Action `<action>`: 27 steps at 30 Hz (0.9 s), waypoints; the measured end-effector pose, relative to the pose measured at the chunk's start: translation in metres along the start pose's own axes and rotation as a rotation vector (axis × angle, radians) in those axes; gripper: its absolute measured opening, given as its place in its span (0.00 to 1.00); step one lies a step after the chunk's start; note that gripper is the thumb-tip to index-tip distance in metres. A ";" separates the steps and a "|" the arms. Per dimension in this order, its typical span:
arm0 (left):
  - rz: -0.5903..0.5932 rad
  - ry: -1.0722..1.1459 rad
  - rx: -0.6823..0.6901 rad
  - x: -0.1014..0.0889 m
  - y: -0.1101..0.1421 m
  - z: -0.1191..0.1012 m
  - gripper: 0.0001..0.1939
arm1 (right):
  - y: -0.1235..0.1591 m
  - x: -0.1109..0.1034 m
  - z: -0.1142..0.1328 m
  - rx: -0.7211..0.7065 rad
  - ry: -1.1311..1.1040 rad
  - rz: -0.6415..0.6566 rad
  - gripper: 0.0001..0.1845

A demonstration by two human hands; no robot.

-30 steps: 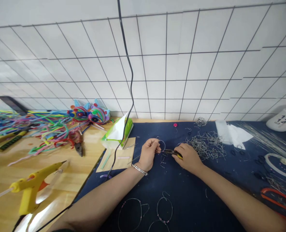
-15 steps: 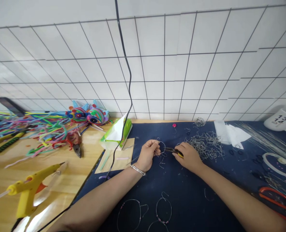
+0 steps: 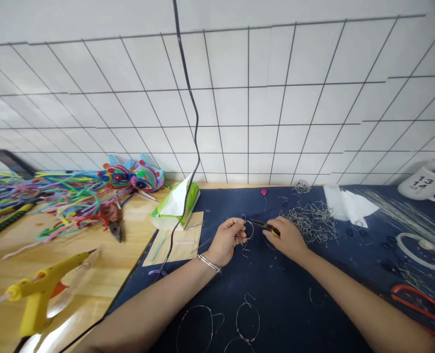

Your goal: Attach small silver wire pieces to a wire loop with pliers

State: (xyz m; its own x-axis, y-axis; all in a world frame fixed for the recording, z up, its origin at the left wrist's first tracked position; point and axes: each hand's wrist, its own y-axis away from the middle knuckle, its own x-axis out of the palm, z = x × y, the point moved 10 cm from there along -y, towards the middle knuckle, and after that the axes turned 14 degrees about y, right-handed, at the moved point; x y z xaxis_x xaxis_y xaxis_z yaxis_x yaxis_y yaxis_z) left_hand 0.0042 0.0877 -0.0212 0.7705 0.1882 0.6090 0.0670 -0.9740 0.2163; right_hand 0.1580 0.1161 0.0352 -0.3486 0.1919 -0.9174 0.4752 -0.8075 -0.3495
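Note:
My left hand [image 3: 227,240] pinches a small ring of thin wire [image 3: 253,230] between thumb and fingers, above the dark blue mat [image 3: 276,299]. Around the handles of a pair of pliers [image 3: 262,225] my right hand [image 3: 288,238] is closed; yellow shows on the grip. The plier tips point left and meet the upper right side of the ring, though whether they clamp it is too small to tell. Nearer to me lie wire loops with pink beads, one a beaded ring [image 3: 247,321], another a larger loop [image 3: 195,328].
A tangle of wire pieces [image 3: 313,223] lies right of my right hand. Further right are straight wires [image 3: 404,218], a white mug [image 3: 425,181] and red-handled scissors [image 3: 419,301]. A tissue pack [image 3: 191,208], a yellow glue gun [image 3: 37,289] and coloured pipe cleaners [image 3: 74,196] are left. A black cable [image 3: 193,108] hangs in front.
The plier tips have shifted slightly up along the wire ring, and the ring has turned a little in my left hand. The whole view has moved slightly.

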 end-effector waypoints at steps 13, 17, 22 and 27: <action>0.066 0.073 -0.153 0.012 0.008 0.016 0.12 | -0.002 -0.002 -0.005 0.096 -0.329 0.068 0.15; 0.131 0.046 -0.207 0.022 0.014 0.023 0.11 | -0.002 -0.002 0.004 0.059 -0.411 0.115 0.17; 0.220 0.016 -0.260 0.035 0.024 0.029 0.10 | -0.001 0.002 0.007 0.060 -0.403 0.106 0.17; 0.212 -0.021 -0.229 0.035 0.023 0.027 0.10 | -0.001 -0.001 0.004 0.071 -0.392 0.089 0.16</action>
State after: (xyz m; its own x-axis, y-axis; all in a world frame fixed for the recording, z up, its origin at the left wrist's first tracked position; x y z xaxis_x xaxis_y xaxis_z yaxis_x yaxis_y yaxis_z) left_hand 0.0497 0.0683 -0.0160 0.7650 -0.0208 0.6436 -0.2394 -0.9370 0.2543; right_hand 0.1550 0.1146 0.0370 -0.5968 -0.0972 -0.7965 0.4657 -0.8503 -0.2452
